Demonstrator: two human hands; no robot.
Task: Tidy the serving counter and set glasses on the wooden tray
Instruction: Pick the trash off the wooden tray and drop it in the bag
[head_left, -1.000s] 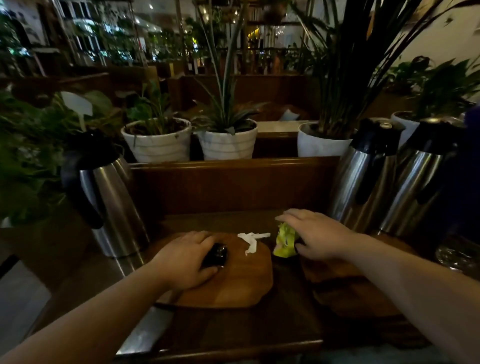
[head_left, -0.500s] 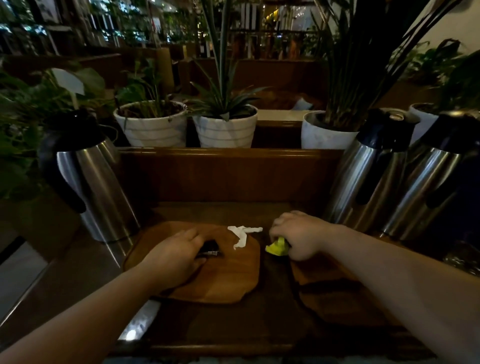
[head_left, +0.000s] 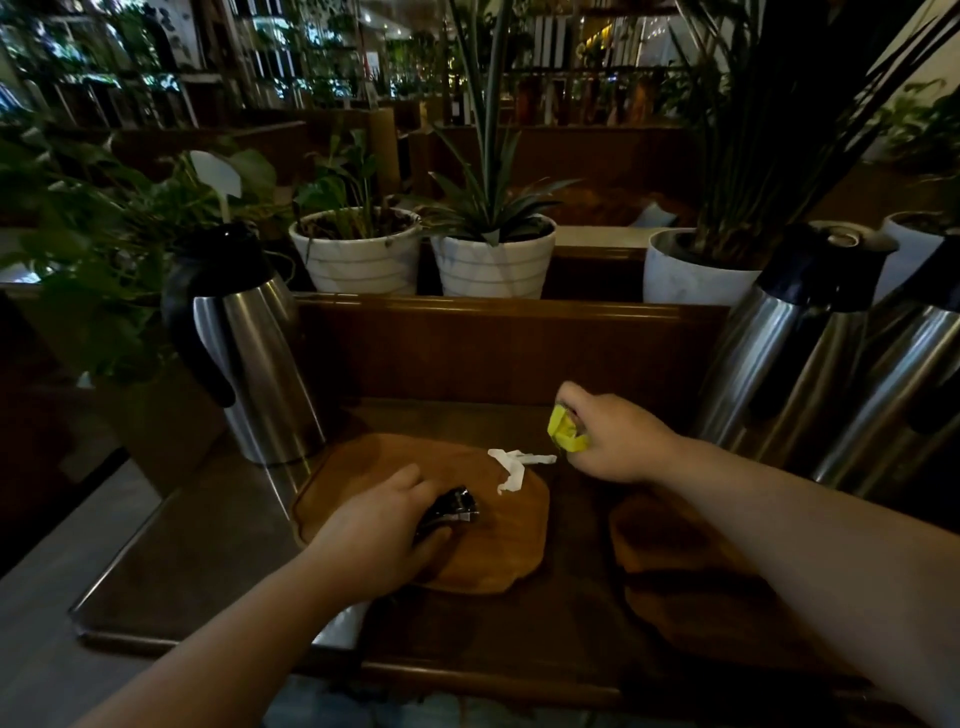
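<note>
A light wooden tray lies on the dark counter in front of me. My left hand rests on the tray, closed on a small black shiny object. A torn strip of white paper lies at the tray's far right edge. My right hand is lifted just right of the tray, pinching a crumpled yellow wrapper. No glasses are visible.
A steel thermos jug stands at the left; two more thermos jugs lean in at the right. A darker wooden board lies right of the tray. White plant pots sit behind the wooden back ledge.
My right hand has closed on the yellow wrapper and lifted it off the counter. My left hand stays on the black object and has drawn it slightly toward me.
</note>
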